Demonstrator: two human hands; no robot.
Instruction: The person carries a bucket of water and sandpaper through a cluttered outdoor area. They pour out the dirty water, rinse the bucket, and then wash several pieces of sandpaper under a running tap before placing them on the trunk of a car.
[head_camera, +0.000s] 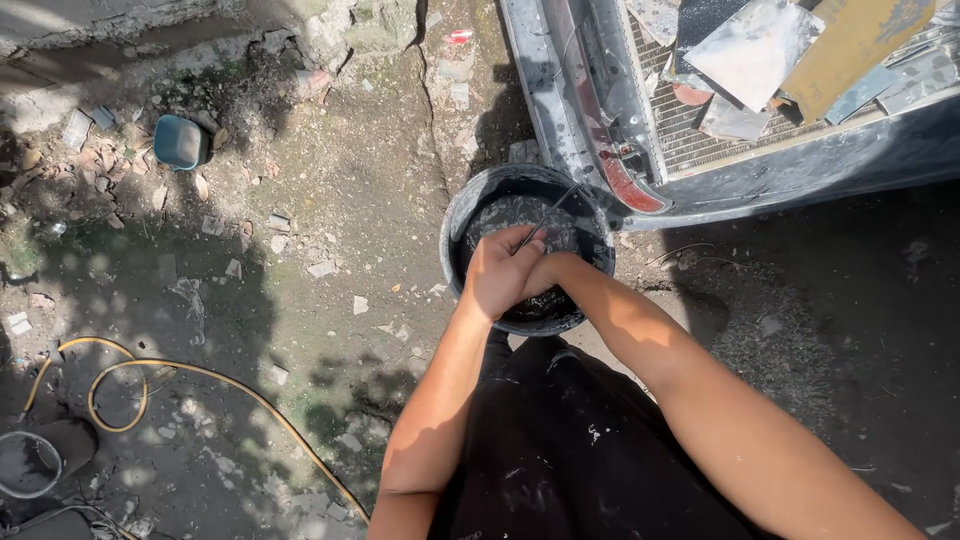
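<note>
Reaching down over a black bucket (470, 215) at the middle of the frame, both bare hands meet above its dark, wet-looking contents. The left hand (503, 272) is curled closed, its grip wrapped around a thin metal rod (556, 208) that slants up and to the right toward the bucket's far rim. The right hand (543, 272) sits tucked just behind the left one, mostly hidden by it, so I cannot tell whether its grip is open or closed or whether it holds anything. Both forearms run down from the bucket toward the bottom edge, over dark, paint-flecked clothing.

The bucket stands on cracked, dusty ground (350, 190) strewn with small stone chips. Just beyond it, at the upper right of the frame, is a grey vehicle body (800, 165) with a ribbed panel; flat pieces of board (755, 45) lie piled on that panel. A yellow hose (120, 385) loops across the lower left. A small blue container (180, 142) lies on the ground at the upper left, well apart from the bucket.
</note>
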